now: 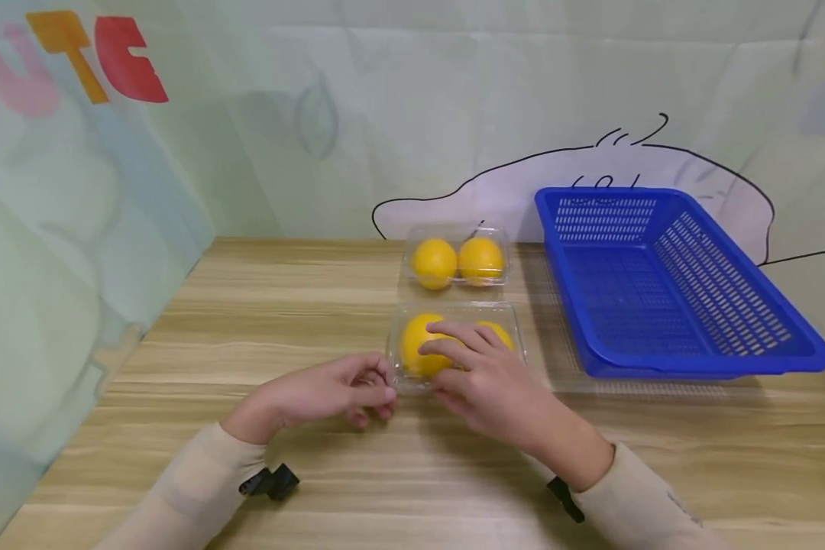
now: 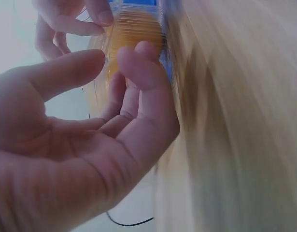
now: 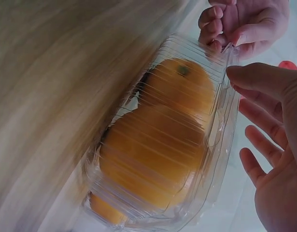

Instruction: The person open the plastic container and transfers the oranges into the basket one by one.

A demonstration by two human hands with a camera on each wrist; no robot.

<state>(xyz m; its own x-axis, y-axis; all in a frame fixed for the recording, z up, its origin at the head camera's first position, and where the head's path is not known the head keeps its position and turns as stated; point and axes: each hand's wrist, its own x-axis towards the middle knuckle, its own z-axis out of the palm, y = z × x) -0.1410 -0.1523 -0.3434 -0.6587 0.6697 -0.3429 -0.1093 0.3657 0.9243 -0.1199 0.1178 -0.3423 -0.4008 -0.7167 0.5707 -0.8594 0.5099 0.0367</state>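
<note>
A clear plastic clamshell box [image 1: 519,317] with oranges [image 3: 153,154] inside lies on the table in front of me. My left hand [image 1: 333,389] is at its near left corner, fingers bent and thumb tip by the rim; the left wrist view shows a gap between thumb and forefinger. Over the box's near side reaches my right hand [image 1: 488,378], its thumb at the rim and its other fingers spread, hiding part of the fruit. Whether the lid is fastened I cannot tell. Directly behind stands a second clear box [image 1: 457,233] holding two oranges [image 1: 480,260].
A blue plastic basket [image 1: 571,305] with slotted walls stands to the right of the boxes. The wood-grain table [image 1: 282,298] ends at a printed cloth backdrop [image 1: 282,153] behind and on the left. Black wrist mounts [image 1: 271,483] sit at both sleeves.
</note>
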